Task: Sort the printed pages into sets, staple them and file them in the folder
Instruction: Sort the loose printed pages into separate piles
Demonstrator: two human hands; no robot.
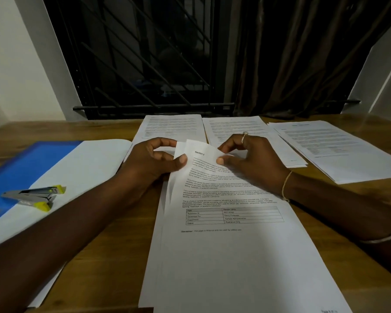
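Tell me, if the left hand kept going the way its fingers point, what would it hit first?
Probably the right hand. The left hand points rightward across the top of the page both hands pinch, and that hand sits directly opposite; depth is hard to judge.

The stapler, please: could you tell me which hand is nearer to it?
Left. The left hand pinches the pages right of the stapler; the right hand grips them farther right.

1. The head camera is looking forward and down from eye level — hanging close over the printed pages (230,263) on the wooden table (113,256).
2. It is facing the barred window (145,53) behind the far edge.
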